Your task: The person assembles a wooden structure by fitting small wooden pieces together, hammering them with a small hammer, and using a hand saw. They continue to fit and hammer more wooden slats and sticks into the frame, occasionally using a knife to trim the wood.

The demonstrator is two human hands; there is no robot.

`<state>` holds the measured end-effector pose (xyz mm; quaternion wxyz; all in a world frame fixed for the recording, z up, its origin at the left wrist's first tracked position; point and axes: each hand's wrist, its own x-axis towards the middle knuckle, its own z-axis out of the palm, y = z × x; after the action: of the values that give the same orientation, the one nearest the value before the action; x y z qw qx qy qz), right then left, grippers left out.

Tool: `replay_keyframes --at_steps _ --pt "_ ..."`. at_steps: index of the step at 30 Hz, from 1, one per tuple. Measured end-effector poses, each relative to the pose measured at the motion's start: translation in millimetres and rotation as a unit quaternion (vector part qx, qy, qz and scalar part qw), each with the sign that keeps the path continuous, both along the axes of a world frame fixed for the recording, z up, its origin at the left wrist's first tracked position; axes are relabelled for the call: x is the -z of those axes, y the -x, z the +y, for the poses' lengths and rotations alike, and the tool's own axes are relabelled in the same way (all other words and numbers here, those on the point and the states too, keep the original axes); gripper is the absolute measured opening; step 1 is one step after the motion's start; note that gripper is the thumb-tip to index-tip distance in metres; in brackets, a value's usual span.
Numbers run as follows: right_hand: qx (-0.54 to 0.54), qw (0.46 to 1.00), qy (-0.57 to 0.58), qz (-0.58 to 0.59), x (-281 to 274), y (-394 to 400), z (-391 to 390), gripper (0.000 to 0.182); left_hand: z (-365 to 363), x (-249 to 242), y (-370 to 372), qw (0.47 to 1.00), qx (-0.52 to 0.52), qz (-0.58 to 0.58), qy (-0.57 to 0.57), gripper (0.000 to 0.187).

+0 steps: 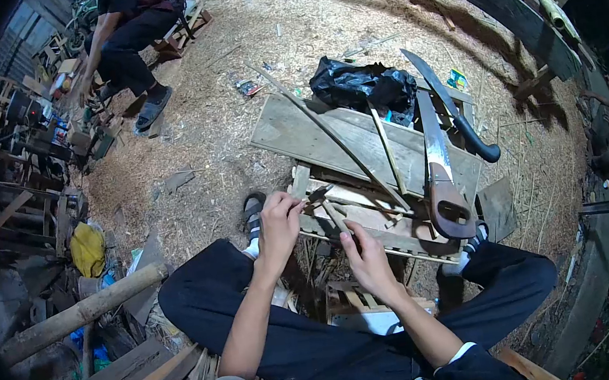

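Observation:
My right hand (368, 256) is closed around the light wooden handle of a small hammer (335, 216). The hammer's dark metal head points up and away from me. Close to that head, on its left, the fingers of my left hand (277, 224) are pinched together; whatever they hold is too small to make out. Both hands are above the near edge of a low bench of rough boards (289, 122). To the right, a handsaw (439, 167) with a brown wooden handle lies on the bench, beside a long knife (448, 102) with a black handle.
A black plastic bag (352, 83) and thin wooden strips (328, 131) lie on the bench. Wood shavings cover the floor (209, 81). Another person (142, 51) sits at the upper left. A bamboo pole (82, 316) and a yellow bag (87, 248) are to my left.

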<state>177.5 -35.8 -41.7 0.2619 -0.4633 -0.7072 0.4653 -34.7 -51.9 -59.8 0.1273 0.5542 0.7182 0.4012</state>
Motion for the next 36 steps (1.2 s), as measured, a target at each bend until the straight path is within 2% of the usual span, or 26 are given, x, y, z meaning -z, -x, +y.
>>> replay_keyframes --at_steps 2,7,12,14,15,18,22,24,26,28,30,31,32,34,35,36 --pt "-0.002 0.999 0.042 -0.006 -5 3 -2 0.037 0 4 1 0.999 -0.014 -0.048 0.019 0.007" --pt "-0.006 0.998 0.061 -0.008 -10 15 -6 0.036 -5 7 3 1.000 -0.008 -0.022 -0.001 0.009" --pt "-0.008 0.997 0.074 -0.013 -12 20 -8 0.038 -14 9 1 0.997 -0.060 -0.053 0.022 0.009" --pt "0.023 0.995 0.094 -0.021 -17 23 -11 0.039 -15 9 -2 0.996 -0.070 -0.050 0.014 0.008" --pt "0.011 0.999 0.044 -0.015 -12 24 -11 0.040 -16 9 -4 0.996 -0.073 -0.049 0.006 0.008" --pt "-0.014 0.996 0.079 -0.040 -13 19 -4 0.041 -13 7 0 0.993 -0.083 -0.086 0.023 0.007" --pt "0.058 0.996 0.071 -0.016 -27 26 -11 0.038 -14 11 2 0.994 -0.075 -0.075 0.034 0.006" --pt "0.033 0.999 0.028 -0.015 -10 22 -11 0.039 -10 13 6 0.993 -0.077 -0.086 0.033 0.007" --pt "-0.024 0.998 0.058 -0.030 -9 20 -3 0.039 -10 15 6 0.993 -0.079 -0.086 0.026 0.007" --pt "0.016 0.993 0.107 -0.040 -26 27 -8 0.037 -15 14 4 0.992 -0.082 -0.087 0.030 0.007" --pt "0.067 0.997 0.029 -0.003 -27 31 -14 0.037 -14 12 2 0.994 -0.084 -0.059 0.030 0.006" --pt "0.008 0.996 -0.092 0.017 -3 34 -10 0.039 -14 10 2 0.994 -0.084 -0.059 0.028 0.006" --pt "0.010 0.995 -0.094 0.017 15 23 -13 0.039 -14 9 1 0.993 -0.084 -0.079 0.022 0.006" --pt "-0.004 0.992 0.112 -0.051 -8 24 -8 0.042 -13 8 2 0.992 -0.083 -0.097 0.018 0.005" --pt "0.038 0.995 0.086 -0.031 -21 29 -10 0.042 -14 9 1 0.992 -0.085 -0.092 0.017 0.006" --pt "0.036 0.995 0.088 -0.032 -19 30 -12 0.042 -15 9 1 0.992 -0.086 -0.086 0.015 0.006"
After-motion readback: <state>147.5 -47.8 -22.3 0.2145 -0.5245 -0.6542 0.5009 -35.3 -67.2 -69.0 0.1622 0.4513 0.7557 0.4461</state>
